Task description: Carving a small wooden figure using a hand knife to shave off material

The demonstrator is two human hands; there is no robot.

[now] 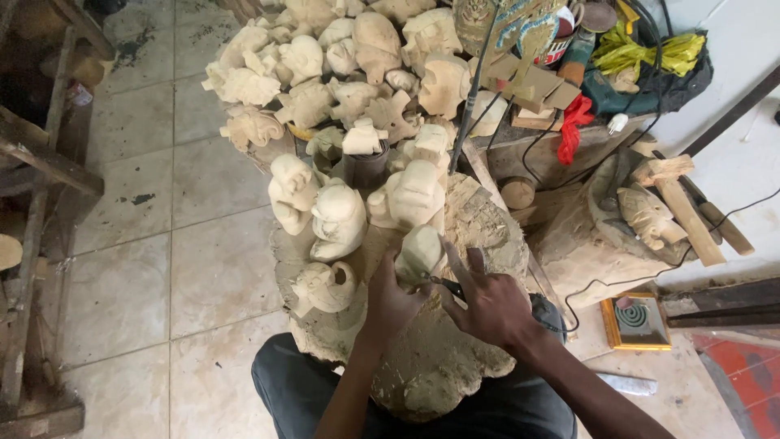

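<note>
Bottom centre: left hand [390, 305] wrapped around a pale wooden carving [421, 254] on the chopping-block stump [431, 366]. Right hand [491, 305] pinches a thin carving tool [447, 285] against it, other fingers splayed. Further up, a heap of unfinished carved figures [349, 73] fills the top.

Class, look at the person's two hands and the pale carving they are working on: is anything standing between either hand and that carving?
Nothing visible does. The left hand rests against the carving, and the right hand holds a thin tool against its base. The other carved figures stand behind it.
</note>
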